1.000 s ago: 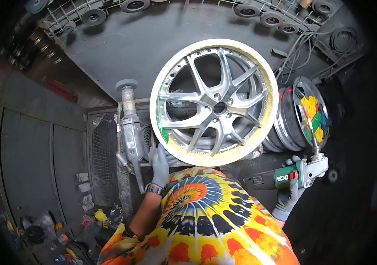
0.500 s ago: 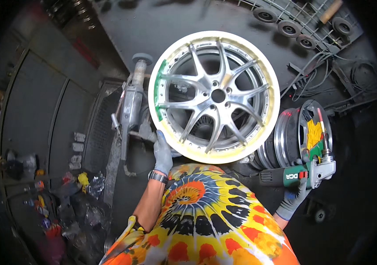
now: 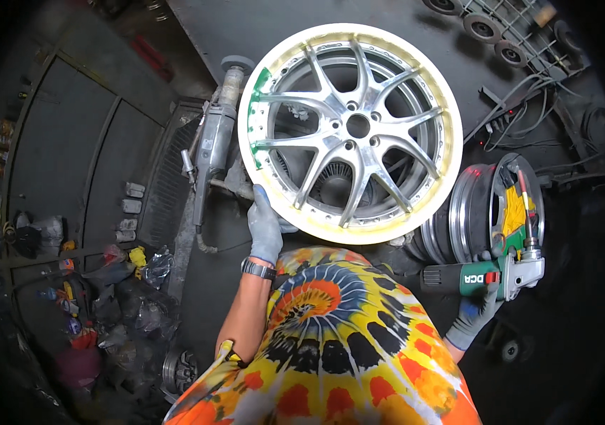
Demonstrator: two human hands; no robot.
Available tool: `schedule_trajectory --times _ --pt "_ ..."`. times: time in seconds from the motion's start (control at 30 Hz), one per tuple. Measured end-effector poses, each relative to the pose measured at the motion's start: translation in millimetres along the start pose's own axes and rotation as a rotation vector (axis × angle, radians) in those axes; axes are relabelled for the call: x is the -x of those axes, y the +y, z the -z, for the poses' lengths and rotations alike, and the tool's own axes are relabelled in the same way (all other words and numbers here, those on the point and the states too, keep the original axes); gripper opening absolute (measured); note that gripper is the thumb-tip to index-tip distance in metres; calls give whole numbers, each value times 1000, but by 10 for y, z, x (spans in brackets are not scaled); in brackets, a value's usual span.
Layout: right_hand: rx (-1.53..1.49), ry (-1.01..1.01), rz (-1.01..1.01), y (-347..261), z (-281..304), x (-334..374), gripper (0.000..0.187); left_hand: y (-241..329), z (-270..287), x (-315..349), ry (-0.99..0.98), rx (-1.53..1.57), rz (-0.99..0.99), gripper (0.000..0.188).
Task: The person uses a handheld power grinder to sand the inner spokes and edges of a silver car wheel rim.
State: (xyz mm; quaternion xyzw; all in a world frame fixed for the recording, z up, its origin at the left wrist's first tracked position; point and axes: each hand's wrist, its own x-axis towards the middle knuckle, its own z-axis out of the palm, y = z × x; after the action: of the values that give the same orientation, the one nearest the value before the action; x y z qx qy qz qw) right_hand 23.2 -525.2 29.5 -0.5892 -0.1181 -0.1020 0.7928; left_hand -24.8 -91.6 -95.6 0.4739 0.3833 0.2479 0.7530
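Observation:
A large silver multi-spoke car wheel rim (image 3: 330, 99) faces me at the centre, its outer lip covered in pale yellow, with a green patch (image 3: 254, 117) along the left side. My left hand (image 3: 265, 225), in a grey glove, grips the lower left edge of this rim, its far fingers hidden behind it. On the right, my gloved right hand (image 3: 477, 315) is wrapped round a green and grey angle grinder (image 3: 483, 278). The grinder lies level, apart from the rim, with its spindle pointing up. I cannot tell whether it is running.
Behind the grinder stand more rims (image 3: 469, 212) with a yellow cloth (image 3: 513, 211) inside one. Left of the wheel is a grey bench machine (image 3: 214, 152). Grinding discs (image 3: 481, 28) hang on a wire rack at upper right, above cables (image 3: 529, 106). Plastic bags (image 3: 139, 312) litter the lower left.
In the picture, the wheel rim sits slightly higher and larger, and my left hand has risen with it. The grinder has shifted slightly right within my right hand's unchanged hold.

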Motion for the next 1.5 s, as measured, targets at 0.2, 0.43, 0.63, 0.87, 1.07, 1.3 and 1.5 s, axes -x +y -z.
schedule_trajectory --times 0.2,0.43,0.63,0.87,1.07,1.3,1.5 --pt "-53 29 51 50 -96 -45 103 192 -13 118 -17 40 50 67" --pt "-158 33 44 334 43 -60 102 364 -26 266 -41 2 106 68" --pt "-183 186 18 223 -154 -8 111 436 -62 312 -58 10 77 67" --pt "-268 194 30 258 -38 -9 113 555 144 124 -63 -52 119 38" --pt "-209 169 62 237 -14 -20 108 753 310 -24 -5 -132 -34 21" --pt "-213 110 66 181 -140 -36 102 982 477 -179 27 -4 -68 18" --pt "-124 101 80 80 -411 -49 102 1329 434 -372 51 55 -193 17"
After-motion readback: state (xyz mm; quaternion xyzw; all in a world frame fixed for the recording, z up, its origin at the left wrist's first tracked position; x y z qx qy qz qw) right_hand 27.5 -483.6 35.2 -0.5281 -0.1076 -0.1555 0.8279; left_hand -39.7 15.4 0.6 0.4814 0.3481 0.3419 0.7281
